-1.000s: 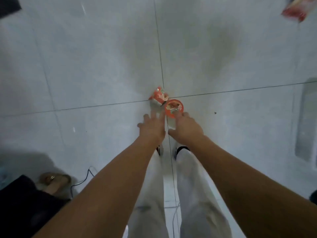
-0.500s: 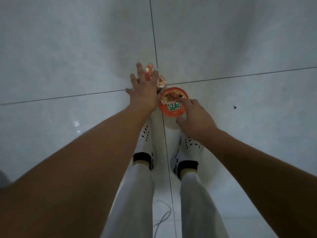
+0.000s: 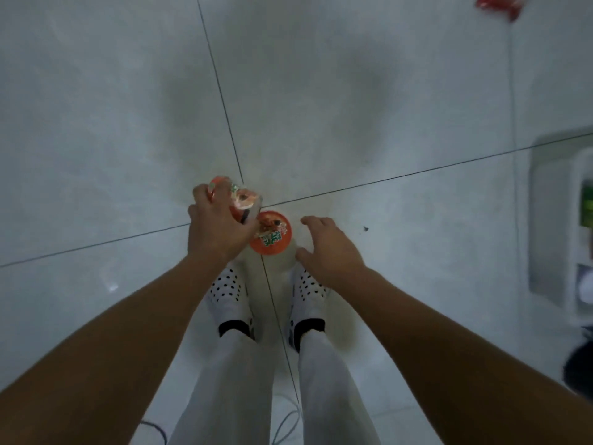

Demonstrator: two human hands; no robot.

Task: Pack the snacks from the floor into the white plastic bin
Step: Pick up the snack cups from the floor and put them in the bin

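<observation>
My left hand [image 3: 218, 229] is shut on an orange snack packet [image 3: 242, 200], held just above the tiled floor. An orange cup of noodles [image 3: 272, 239] stands upright on the floor right beside it, in front of my feet. My right hand [image 3: 327, 248] hovers to the right of the cup with fingers spread, holding nothing and not touching it. The white plastic bin [image 3: 574, 226] sits blurred at the right edge, with green and pale items inside. A red snack bag [image 3: 499, 4] lies at the top right.
My white shoes [image 3: 227, 293] with black dots stand on the pale tiled floor [image 3: 353, 107]. A thin cable [image 3: 285, 425] lies behind my feet. A dark object [image 3: 580, 370] sits at the lower right edge.
My left hand closed on the orange packet and lifted it. My right hand let go of the cup's lid and moved off to its right. The bin came into view.
</observation>
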